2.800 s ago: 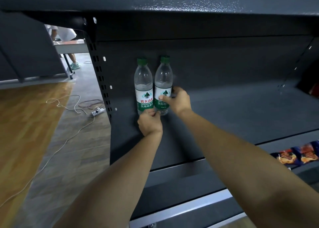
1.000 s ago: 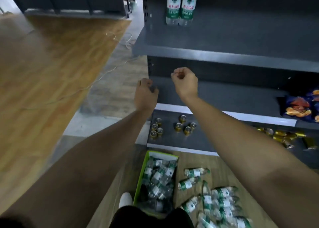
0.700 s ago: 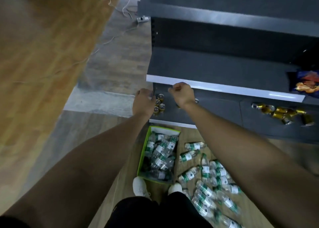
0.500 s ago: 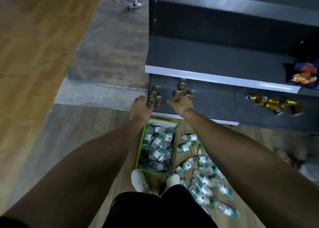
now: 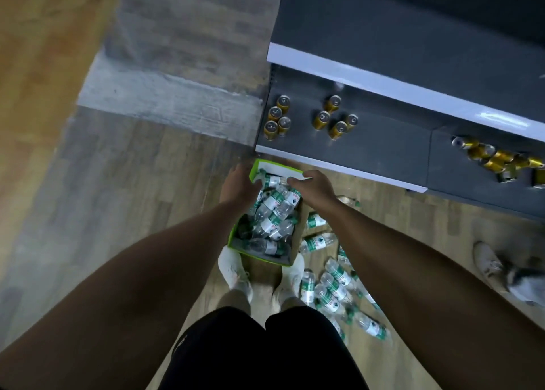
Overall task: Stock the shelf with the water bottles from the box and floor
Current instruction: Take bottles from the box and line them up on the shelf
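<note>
A green cardboard box (image 5: 260,255) stands on the wood floor just in front of my shoes, filled with several clear water bottles (image 5: 274,209) with green labels and caps. More water bottles (image 5: 330,289) lie scattered on the floor to its right. My left hand (image 5: 239,186) hangs over the box's left rim and holds nothing. My right hand (image 5: 314,187) is over the box's far right part, fingers pointing left just above the top bottles, also holding nothing. The dark grey shelf unit (image 5: 383,150) is beyond the box.
Several gold cans (image 5: 277,118) stand on the bottom shelf, and more gold cans (image 5: 495,156) lie tipped at the right. A white-edged shelf (image 5: 383,85) juts out above it. Another person's shoe (image 5: 486,261) is on the floor at right. My white shoes (image 5: 236,271) touch the box.
My view has tilted from the upper shelf, where two bottles stand, down to the floor. Both hands have dropped from the shelf front to just above the green box.
</note>
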The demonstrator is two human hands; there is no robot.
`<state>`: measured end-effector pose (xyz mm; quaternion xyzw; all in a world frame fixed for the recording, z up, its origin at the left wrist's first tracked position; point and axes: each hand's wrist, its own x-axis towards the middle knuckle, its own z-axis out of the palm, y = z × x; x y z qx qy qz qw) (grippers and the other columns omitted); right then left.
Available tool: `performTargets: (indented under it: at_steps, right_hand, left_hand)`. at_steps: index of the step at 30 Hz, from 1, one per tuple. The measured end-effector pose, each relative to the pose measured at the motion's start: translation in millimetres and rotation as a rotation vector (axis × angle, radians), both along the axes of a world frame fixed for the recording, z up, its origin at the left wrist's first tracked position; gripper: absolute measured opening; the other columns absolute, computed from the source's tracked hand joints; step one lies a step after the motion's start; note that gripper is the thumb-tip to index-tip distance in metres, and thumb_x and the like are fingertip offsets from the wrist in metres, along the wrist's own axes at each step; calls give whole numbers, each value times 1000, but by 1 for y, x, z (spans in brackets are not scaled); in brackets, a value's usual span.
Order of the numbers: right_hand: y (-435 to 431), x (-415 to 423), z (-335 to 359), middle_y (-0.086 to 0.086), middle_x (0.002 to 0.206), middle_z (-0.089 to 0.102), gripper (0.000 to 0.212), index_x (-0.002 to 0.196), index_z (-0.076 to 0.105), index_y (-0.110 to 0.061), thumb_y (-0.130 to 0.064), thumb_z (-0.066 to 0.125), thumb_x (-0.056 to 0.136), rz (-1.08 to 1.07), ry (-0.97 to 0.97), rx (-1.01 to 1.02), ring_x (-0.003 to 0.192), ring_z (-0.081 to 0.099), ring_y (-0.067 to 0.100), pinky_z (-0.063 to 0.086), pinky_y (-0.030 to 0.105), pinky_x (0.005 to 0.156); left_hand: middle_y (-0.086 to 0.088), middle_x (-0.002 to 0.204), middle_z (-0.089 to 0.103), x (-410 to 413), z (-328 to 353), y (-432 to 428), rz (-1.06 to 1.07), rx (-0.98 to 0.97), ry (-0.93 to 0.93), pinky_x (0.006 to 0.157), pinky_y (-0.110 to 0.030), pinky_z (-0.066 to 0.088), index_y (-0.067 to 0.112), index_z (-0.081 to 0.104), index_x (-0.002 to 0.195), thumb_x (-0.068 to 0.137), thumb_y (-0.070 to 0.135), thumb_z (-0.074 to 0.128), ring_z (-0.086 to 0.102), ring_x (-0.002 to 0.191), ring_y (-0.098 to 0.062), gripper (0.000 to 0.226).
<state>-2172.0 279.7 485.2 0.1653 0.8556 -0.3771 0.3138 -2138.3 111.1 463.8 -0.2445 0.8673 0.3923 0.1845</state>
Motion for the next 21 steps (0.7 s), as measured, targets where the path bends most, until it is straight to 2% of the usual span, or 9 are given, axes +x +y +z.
performTargets:
  at_steps: [3,9,16,18,21]
  right_hand:
    - [1,-1,-58,12,124,60,61,134,49,-4,-40,68,89,14,-33,-13,110,59,29,45,34,87]
    - [1,-5,-192,8,124,62,63,135,48,-9,-47,65,88,28,-91,-50,111,60,26,42,27,83]
    - [-7,-4,-334,10,140,50,64,140,43,-9,-42,66,90,-41,-175,-137,118,53,22,37,23,80]
    - [-12,-7,-366,8,139,51,63,140,44,-10,-43,65,90,-31,-186,-137,116,53,20,38,21,75]
    - [-20,-17,-408,7,137,54,63,138,45,-9,-43,65,89,-20,-152,-127,118,55,22,38,25,82]
  left_hand:
    - [-17,119,59,5,-55,8,60,4,-69,90,-41,44,7,52,123,86,23,64,55,112,-36,43]
    - [-9,114,60,20,-183,25,129,-11,-122,84,-38,47,16,51,125,88,33,61,57,105,-29,42]
    - [-15,103,63,35,-322,33,199,30,-192,77,-45,53,25,45,120,82,38,57,63,92,-38,42]
    - [-13,106,62,37,-354,33,196,47,-198,77,-48,56,25,46,120,81,38,58,64,92,-38,43]
    - [-9,113,59,32,-394,35,204,61,-166,81,-46,54,18,48,123,85,31,62,62,96,-33,43]
